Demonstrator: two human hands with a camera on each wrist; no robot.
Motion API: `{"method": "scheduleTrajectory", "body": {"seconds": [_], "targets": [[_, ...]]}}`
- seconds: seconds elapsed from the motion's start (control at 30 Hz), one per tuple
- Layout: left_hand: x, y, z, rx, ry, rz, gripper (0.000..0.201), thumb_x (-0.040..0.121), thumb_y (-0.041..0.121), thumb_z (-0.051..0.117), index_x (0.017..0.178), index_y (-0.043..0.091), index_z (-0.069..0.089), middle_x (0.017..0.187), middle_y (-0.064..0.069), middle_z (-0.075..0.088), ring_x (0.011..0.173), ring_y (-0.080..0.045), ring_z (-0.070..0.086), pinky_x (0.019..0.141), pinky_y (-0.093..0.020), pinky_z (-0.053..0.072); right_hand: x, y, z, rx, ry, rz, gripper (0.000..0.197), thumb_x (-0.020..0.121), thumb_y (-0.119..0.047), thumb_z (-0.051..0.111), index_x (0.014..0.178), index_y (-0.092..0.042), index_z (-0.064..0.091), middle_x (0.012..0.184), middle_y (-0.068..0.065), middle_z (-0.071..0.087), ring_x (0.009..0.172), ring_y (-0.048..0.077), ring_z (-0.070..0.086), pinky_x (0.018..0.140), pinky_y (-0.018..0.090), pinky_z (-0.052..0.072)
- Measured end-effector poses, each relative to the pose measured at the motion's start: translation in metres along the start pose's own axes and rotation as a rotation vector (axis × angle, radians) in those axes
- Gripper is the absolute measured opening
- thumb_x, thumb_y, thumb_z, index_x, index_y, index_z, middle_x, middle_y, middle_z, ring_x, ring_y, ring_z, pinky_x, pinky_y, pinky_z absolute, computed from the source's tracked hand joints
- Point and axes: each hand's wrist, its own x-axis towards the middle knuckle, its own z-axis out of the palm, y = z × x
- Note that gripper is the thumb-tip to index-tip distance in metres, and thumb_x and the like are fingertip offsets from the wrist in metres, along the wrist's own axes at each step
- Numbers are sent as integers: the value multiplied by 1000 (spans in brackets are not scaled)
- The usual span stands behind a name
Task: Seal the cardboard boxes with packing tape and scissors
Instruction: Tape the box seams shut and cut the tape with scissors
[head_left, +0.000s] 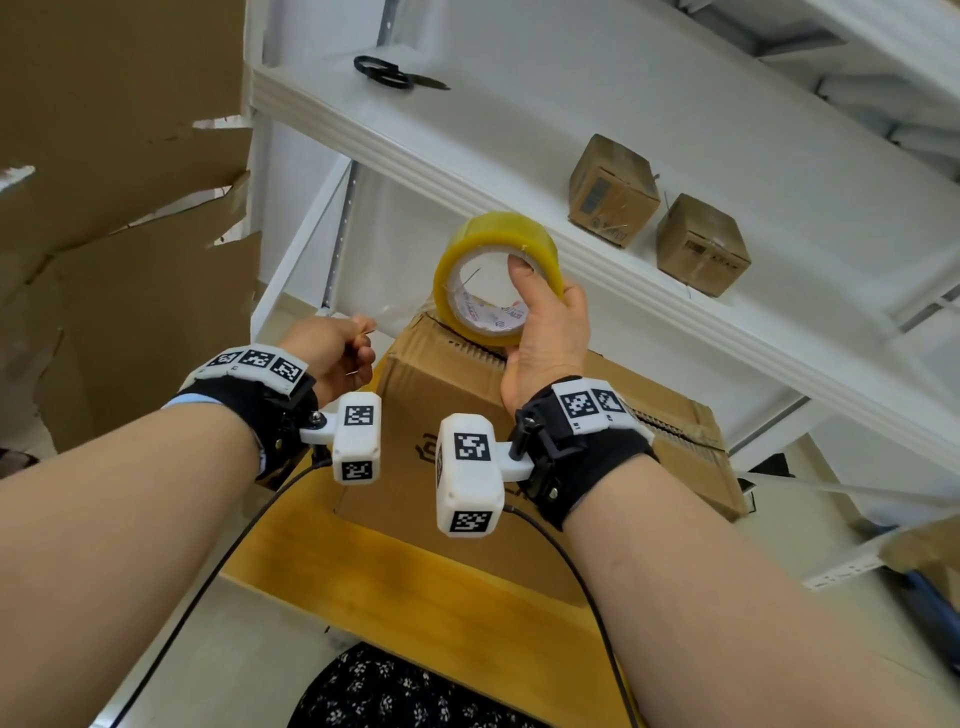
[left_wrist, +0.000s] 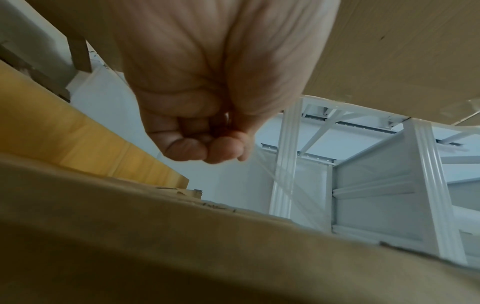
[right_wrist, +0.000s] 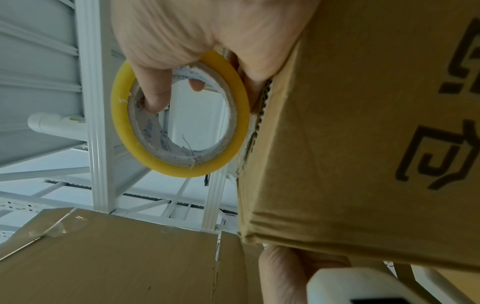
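Cardboard first: the box (head_left: 519, 415) sits on the bench (head_left: 395, 566) right under both hands, its top seam running away from the person. Above its far edge the right hand (head_left: 545, 332) grips the tape roll (head_left: 496, 275), thumb hooked inside the core, fingers (right_wrist: 196, 84) wrapped over the outside. The left hand (head_left: 332, 353) pinches the free tape end (head_left: 387, 314), a clear strip stretched sideways from those fingers to the roll. That strip lies across the seam and likely must turn along it. The scissors (head_left: 389, 73) lie on the shelf (head_left: 467, 135) beyond both hands, nearer the left
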Motion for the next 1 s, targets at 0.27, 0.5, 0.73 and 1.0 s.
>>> {"method": "scheduleTrajectory", "body": {"seconds": [0.27, 0.5, 0.73, 1.0], "targets": [[3, -12, 1, 47, -53, -47, 18, 92, 7, 42, 90, 13, 58, 70, -2, 43, 63, -17, 46, 70, -31, 39, 0, 2, 0, 8, -14, -5, 28, 69, -27, 85, 80, -26, 60, 89, 4, 62, 87, 22, 60, 89, 50, 54], [-8, -30, 13, 414, -14, 169, 19, 89, -4, 49, 74, 6, 55, 86, -22, 56, 79, -31, 52, 72, -43, 47, 0, 2, -1, 19, -8, 9, 28, 69, -26, 85, 80, -25, 59, 88, 5, 60, 85, 22, 58, 85, 47, 53], [0, -39, 2, 841, 40, 367, 11, 88, 12, 60, 84, 10, 50, 68, -7, 54, 62, -21, 49, 53, -27, 40, -2, -1, -3, 21, -12, 41, 25, 78, -23, 82, 85, -24, 58, 92, 4, 62, 85, 18, 59, 85, 42, 53], [-15, 21, 9, 533, -384, 390, 102, 47, 92, 57, 135, 43, 43, 151, 9, 36, 136, -11, 31, 111, -40, 25, -7, -2, -1, -7, -14, 27, 25, 75, -29, 84, 83, -27, 60, 92, 4, 64, 90, 21, 63, 92, 48, 55]]}}
